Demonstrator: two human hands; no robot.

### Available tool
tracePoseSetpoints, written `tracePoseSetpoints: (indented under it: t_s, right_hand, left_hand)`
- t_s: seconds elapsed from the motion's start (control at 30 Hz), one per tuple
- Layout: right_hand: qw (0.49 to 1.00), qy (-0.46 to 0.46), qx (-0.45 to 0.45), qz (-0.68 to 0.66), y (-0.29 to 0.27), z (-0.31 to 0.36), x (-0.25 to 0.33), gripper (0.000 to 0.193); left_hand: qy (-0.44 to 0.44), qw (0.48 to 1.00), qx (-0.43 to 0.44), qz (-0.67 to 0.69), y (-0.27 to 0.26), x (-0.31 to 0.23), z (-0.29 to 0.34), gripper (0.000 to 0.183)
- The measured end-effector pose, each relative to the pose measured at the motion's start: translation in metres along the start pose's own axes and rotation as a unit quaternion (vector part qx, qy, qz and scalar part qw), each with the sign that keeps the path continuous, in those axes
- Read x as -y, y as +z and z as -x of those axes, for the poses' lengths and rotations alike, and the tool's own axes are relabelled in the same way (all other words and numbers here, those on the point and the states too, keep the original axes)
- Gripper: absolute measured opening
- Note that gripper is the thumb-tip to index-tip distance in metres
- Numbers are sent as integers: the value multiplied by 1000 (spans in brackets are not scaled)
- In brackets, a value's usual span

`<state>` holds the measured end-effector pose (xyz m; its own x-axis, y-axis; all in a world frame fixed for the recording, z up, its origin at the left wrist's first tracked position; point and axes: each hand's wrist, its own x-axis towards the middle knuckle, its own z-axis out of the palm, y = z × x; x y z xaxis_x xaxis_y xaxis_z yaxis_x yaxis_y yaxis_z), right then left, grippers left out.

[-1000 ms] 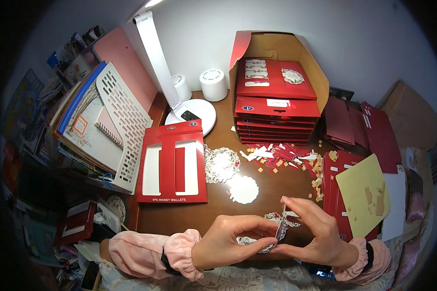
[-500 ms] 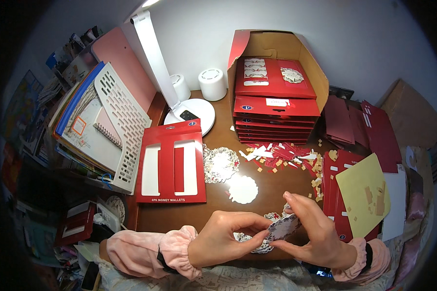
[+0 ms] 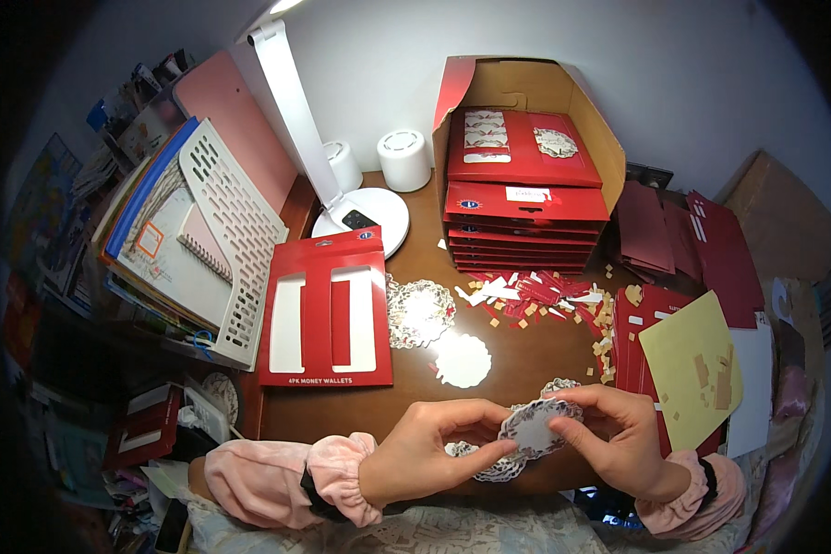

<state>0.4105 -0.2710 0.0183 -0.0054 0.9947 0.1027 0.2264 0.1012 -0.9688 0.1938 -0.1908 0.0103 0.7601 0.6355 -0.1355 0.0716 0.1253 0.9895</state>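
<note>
Above the desk [image 3: 342, 411], left hand [image 3: 431, 452] and right hand [image 3: 626, 439] pinch a card [image 3: 534, 428] between them, a grip best made light and near the rim so it won't crease.

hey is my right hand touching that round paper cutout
Touching. The head view shows it: the right hand's thumb lies across the round paper cutout's face, fingers at its upper edge.

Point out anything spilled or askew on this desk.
Loose red, white and tan scraps lie strewn across the desk in front of the box, looking spilled rather than gathered. To their right, a yellow sheet lies slanted across red packaging, looking askew. The held scalloped cutout shows no obvious damage.
</note>
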Motion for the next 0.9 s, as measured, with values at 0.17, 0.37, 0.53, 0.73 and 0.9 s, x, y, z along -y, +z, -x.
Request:
tracePoseSetpoints:
  t_s: [0.17,0.37,0.53,0.73,0.9]
  right_hand:
    - [978,117,-5,-173,0,3,0,27]
    - [942,170,0,-288,1,0,6,31]
    - [964,-150,13,220,-1,-5,8,53]
    - [931,-187,34,313,4,-1,7,76]
    - [940,-156,15,304,7,-1,6,83]
  left_hand:
    - [-23,996,6,85,-1,0,2,29]
    - [-18,990,60,130,-4,0,-1,27]
    - [-40,997,2,66,-4,2,-3,28]
    - [-5,995,21,93,0,-3,-3,37]
    - [15,995,31,90,4,-5,-2,43]
